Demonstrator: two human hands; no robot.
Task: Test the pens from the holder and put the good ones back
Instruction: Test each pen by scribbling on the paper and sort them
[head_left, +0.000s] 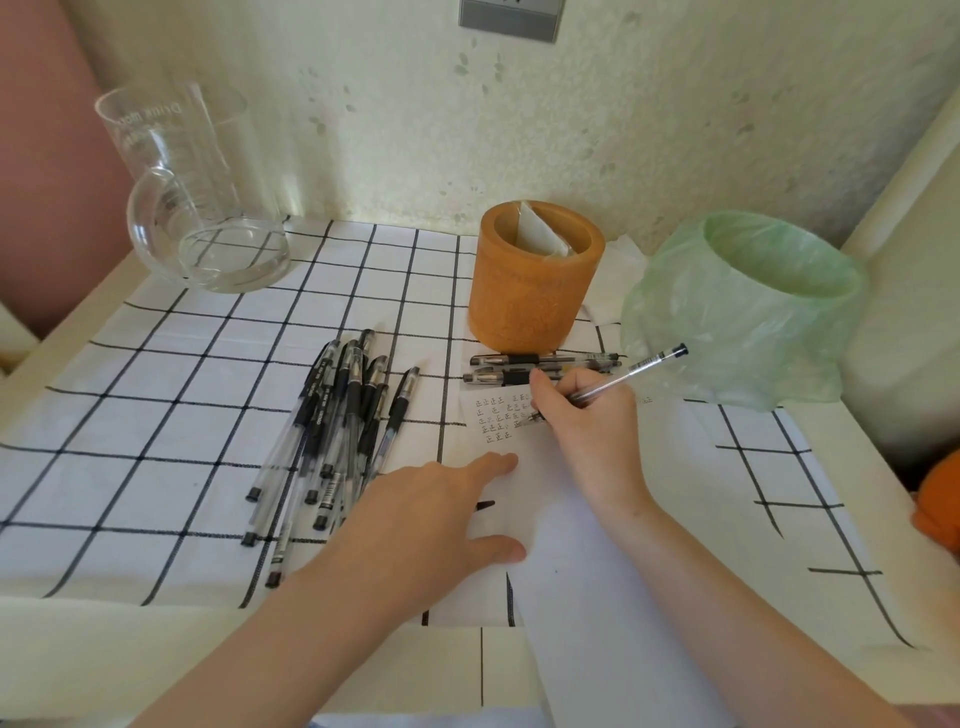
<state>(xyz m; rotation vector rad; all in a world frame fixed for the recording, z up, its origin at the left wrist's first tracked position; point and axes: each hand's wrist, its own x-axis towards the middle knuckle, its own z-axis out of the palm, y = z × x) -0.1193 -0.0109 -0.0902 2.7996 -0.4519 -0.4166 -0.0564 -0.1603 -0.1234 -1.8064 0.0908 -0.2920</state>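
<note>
Your left grip (436, 512) lies flat, fingers straight, on one paper sheet (576, 582). Your right grip (587, 421) pinches one pen (631, 373), tip on paper. Leftward, a pile of pens (340, 426), count unclear; farther, two pens (519, 360) before one holder (530, 291).

Single view, worn at head height, aimed forward and down over table (130, 654). Wide-angle lens: tablecloth (208, 364) grid lines seen bowed. Hands viewed close, from behind wrists: left hand (431, 514), right hand (587, 431) gripping pen (623, 378), near frame centre. Beyond fingertips (506, 461), holder (535, 280) and wall (415, 130) seen farther off, toward top edge.
</note>
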